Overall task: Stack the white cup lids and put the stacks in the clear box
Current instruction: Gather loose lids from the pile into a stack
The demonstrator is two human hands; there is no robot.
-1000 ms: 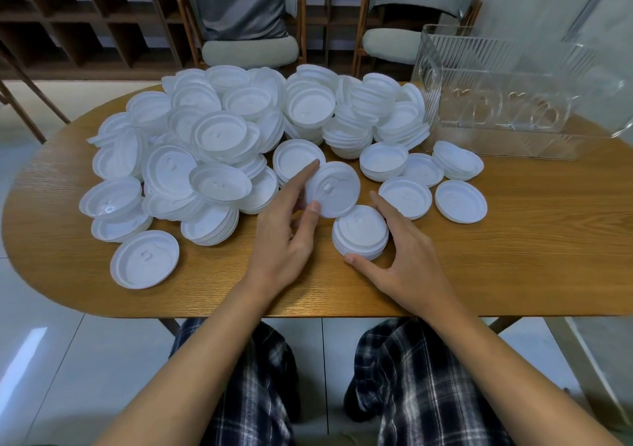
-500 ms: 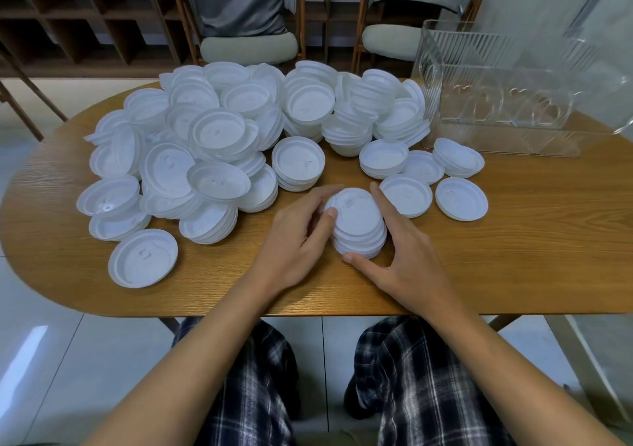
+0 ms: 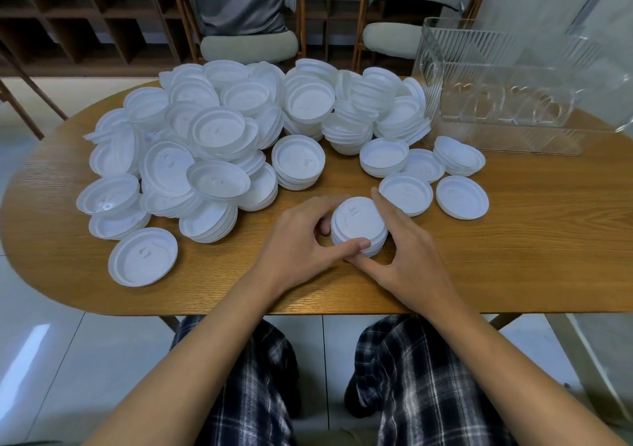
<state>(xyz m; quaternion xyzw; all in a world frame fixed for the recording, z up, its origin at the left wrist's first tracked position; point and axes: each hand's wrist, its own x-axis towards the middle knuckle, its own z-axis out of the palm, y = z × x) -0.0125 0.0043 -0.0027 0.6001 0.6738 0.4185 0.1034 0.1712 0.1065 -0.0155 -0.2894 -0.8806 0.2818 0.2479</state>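
A: Where is the stack (image 3: 359, 221) now?

B: It stands on the bench (image 3: 531, 247), near the front edge, between the two hands. The left hand (image 3: 301, 240) curls round its 9 o'clock side, with the thumb on the near rim. The right hand (image 3: 411, 257) takes the 3 o'clock side, with the forefinger along the far edge and the thumb low at 6 o'clock. Both hands have hold of it; neither one is flat or spread.

A: What can go wrong from here?

B: I think the first risk is the stack itself. The rims do not look perfectly lined up; some edges stick out at the side. If the lids are not fully nested when the hands lift, the upper ones can slide off.

A: And the way to the box (image 3: 507, 103)?

B: The box is at 2 o'clock from the stack, well apart, at the far right of the bench. On the way there is a low pile (image 3: 406, 194) just beside the right forefinger, and more lids beyond it. A low carry can catch them and push them about. The wall of the box is also high, so the stack must go up and over. With a weak squeeze, the bottom lids may drop.

A: And the big heap (image 3: 212, 137)?

B: It lies from 10 to 12 o'clock, near the left hand. It looks loose. A wrist that touches it may bring lids sliding down, perhaps off the bench.
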